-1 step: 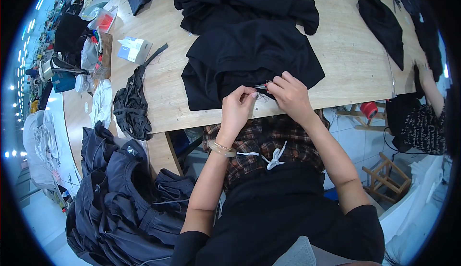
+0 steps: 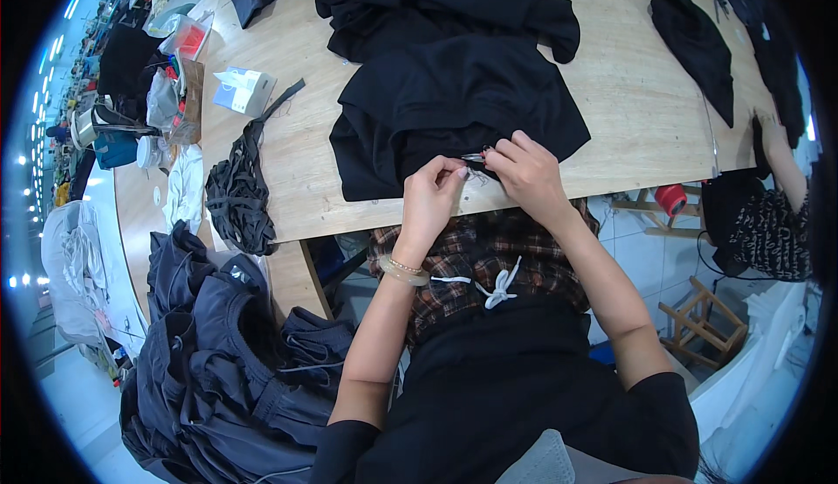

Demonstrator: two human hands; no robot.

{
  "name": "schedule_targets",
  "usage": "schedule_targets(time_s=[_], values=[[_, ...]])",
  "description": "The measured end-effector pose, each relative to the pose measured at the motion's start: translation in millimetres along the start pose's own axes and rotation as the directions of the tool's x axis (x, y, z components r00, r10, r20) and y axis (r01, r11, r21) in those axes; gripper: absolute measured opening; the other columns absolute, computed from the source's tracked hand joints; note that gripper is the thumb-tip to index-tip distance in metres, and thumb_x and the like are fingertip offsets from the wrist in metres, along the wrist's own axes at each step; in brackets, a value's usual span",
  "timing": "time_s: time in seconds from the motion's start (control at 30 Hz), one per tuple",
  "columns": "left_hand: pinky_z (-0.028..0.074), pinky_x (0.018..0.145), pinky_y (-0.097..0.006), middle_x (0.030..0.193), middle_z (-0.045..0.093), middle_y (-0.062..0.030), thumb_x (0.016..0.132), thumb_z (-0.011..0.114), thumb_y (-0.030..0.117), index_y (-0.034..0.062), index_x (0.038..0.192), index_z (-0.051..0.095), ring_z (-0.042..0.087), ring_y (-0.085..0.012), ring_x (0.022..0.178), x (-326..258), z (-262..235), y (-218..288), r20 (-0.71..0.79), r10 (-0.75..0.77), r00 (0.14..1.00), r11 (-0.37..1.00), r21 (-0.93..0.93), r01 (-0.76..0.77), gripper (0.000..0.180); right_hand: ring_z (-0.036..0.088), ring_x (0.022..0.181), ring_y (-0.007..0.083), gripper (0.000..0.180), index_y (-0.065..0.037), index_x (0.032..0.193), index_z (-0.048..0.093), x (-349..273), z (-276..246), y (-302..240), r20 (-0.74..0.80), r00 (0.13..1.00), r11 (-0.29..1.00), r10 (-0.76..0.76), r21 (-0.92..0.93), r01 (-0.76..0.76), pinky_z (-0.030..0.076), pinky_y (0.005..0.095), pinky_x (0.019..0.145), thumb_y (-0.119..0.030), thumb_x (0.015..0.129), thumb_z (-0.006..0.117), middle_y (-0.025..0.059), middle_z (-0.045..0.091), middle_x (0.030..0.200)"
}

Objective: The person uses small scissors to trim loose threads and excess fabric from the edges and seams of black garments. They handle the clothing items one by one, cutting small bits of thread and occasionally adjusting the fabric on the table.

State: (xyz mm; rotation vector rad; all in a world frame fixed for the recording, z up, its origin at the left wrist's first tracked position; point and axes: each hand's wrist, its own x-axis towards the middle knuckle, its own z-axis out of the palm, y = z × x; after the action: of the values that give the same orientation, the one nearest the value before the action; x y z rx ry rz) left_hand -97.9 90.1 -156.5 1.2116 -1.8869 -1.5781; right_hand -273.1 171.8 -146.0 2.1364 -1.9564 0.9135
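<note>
Both the left hand (image 2: 432, 189) and the right hand (image 2: 529, 175) meet over the black garment (image 2: 463, 91), which lies at the near edge of the surface (image 2: 633, 91). The right holds small metal snips (image 2: 474, 157); the left is pinched narrow beside their tips, on what I cannot tell. Nothing has visibly shifted since the previous picture, so the work stands unchanged.

left hand (image 2: 429, 192): thumb-index pinch | right hand (image 2: 526, 172): fingers curled, just beside left hand | forearms (image 2: 602, 272): below hands, converging
</note>
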Motion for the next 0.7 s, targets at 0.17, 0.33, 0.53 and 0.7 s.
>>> schedule_targets(time_s=[0.17,0.33,0.53,0.7], values=[[0.054,0.081,-0.026,0.101,0.076,-0.0091,0.095,0.067,0.006,-0.0063,0.097,0.069,0.068,-0.0098,0.088,-0.1,-0.8,-0.5,0.006,-0.008,1.000,1.000,0.015,0.008,0.013,0.057,0.080,0.0209,0.014,-0.009,0.086,0.062,-3.2,4.2,-1.5,-0.009,1.000,0.999,0.020,0.025,-0.020,0.050,0.0335,0.065,-0.005,0.074,0.068,0.0017,0.057,0.082],[0.054,0.076,-0.029,0.092,0.073,-0.0110,0.091,0.071,0.006,-0.0038,0.091,0.070,0.069,-0.0177,0.081,-15.2,-12.2,-4.8,0.150,0.181,0.972,0.961,0.183,-0.207,0.010,0.062,0.078,0.0201,0.018,-0.004,0.091,0.064,-3.5,-0.2,6.8,-0.042,0.982,0.961,0.186,0.216,-0.173,0.052,0.0318,0.069,-0.006,0.077,0.076,0.0045,0.064,0.084],[0.051,0.072,-0.043,0.089,0.057,-0.0137,0.077,0.080,0.012,0.0000,0.080,0.062,0.062,-0.0340,0.083,-30.4,-12.9,36.9,0.154,0.201,0.967,0.888,0.387,-0.247,0.022,0.063,0.085,0.0066,0.025,0.001,0.100,0.065,-5.0,-0.8,20.7,0.197,0.753,0.434,0.628,0.714,-0.550,0.050,0.0231,0.081,-0.007,0.083,0.081,0.0050,0.072,0.095],[0.050,0.075,-0.044,0.098,0.052,-0.0104,0.078,0.078,0.010,0.0032,0.087,0.060,0.056,-0.0311,0.094,11.5,27.4,1.0,-0.079,0.517,0.853,0.748,0.525,-0.405,0.021,0.060,0.084,0.0051,0.024,0.000,0.100,0.064,1.8,11.3,19.1,0.220,0.732,0.274,0.645,0.828,-0.490,0.049,0.0221,0.081,-0.006,0.084,0.081,0.0014,0.069,0.090]])
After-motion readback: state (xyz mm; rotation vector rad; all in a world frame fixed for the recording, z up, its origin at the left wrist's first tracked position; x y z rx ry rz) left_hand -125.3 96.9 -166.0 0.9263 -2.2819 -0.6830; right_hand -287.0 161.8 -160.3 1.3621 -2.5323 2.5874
